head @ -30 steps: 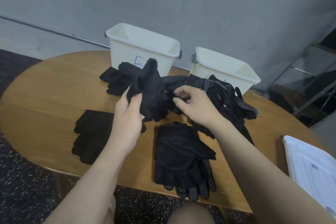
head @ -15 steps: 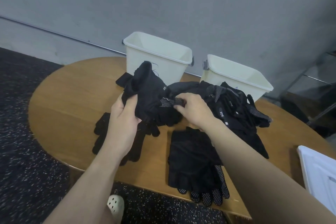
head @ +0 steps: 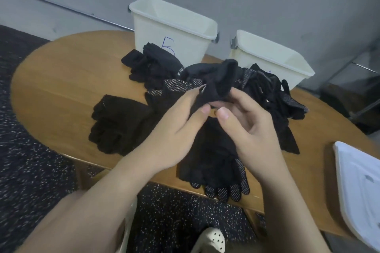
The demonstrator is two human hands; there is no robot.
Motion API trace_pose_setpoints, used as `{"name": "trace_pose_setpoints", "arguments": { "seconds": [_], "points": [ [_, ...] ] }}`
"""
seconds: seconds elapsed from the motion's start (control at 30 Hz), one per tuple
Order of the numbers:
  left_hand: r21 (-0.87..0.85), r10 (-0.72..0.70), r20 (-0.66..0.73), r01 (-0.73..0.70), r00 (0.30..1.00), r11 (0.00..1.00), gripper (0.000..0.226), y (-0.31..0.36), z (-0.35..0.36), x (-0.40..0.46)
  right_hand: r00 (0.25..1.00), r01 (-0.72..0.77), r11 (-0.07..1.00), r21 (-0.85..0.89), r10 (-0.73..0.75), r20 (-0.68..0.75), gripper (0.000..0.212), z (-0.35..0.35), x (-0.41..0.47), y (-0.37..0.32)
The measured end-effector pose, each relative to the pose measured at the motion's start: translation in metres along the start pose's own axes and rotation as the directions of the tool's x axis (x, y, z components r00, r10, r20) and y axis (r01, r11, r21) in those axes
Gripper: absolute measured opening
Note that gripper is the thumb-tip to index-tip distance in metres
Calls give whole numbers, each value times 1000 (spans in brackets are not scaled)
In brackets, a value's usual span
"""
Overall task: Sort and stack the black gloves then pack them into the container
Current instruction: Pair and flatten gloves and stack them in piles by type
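Step in hand, by judgement: sorting one glove (head: pixel 218 86); best smoothed flat, cuff found, before stacking. Held above the table (head: pixel 61 72), pinched between left hand (head: pixel 176 127) and right hand (head: pixel 244 117); black knit, crumpled; loose heap (head: pixel 267 88) just beyond, dotted-palm stack (head: pixel 216 170) beneath, plain stack (head: pixel 119 121) left of the left hand.

Wood table (head: pixel 61 80); white lid (head: pixel 362 187) at rt edge; speckled floor (head: pixel 30 170).
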State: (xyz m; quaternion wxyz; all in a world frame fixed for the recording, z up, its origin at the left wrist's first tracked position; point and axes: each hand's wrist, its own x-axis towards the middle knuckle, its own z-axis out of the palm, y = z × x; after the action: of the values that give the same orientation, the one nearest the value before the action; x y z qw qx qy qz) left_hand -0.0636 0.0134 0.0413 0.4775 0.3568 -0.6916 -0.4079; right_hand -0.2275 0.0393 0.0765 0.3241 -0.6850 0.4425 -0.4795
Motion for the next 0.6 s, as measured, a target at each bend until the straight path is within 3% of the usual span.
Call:
{"name": "trace_pose_setpoints", "arguments": {
  "seconds": [0.1,0.2,0.3,0.4,0.5,0.6],
  "points": [
    [109,84,139,-99,987,989,54,-5,15,-6,988,-4,995,101,19,-153,40,1,-8,14],
    [180,64,112,-84,992,980,60,-19,22,-1,962,-71,961,266,137,-237,18,-6,-9,30],
    [114,51,4,-51,999,992,54,-31,21,9,936,-146,849,508,285,-207,26,-25,-7,42],
    [38,-45,-46,47,998,998,46,-29,18,15,928,-216,786,579,350,-130,33,-41,-1,49],
    [-131,-64,13,66,998,989,54,-23,17,20,940,-255,777,575,338,-40,25,-49,3,50],
    [-176,-17,110,36,994,984,58,-18,17,34,944,-280,768,576,328,21,23,-49,5,49]
  ]
}}
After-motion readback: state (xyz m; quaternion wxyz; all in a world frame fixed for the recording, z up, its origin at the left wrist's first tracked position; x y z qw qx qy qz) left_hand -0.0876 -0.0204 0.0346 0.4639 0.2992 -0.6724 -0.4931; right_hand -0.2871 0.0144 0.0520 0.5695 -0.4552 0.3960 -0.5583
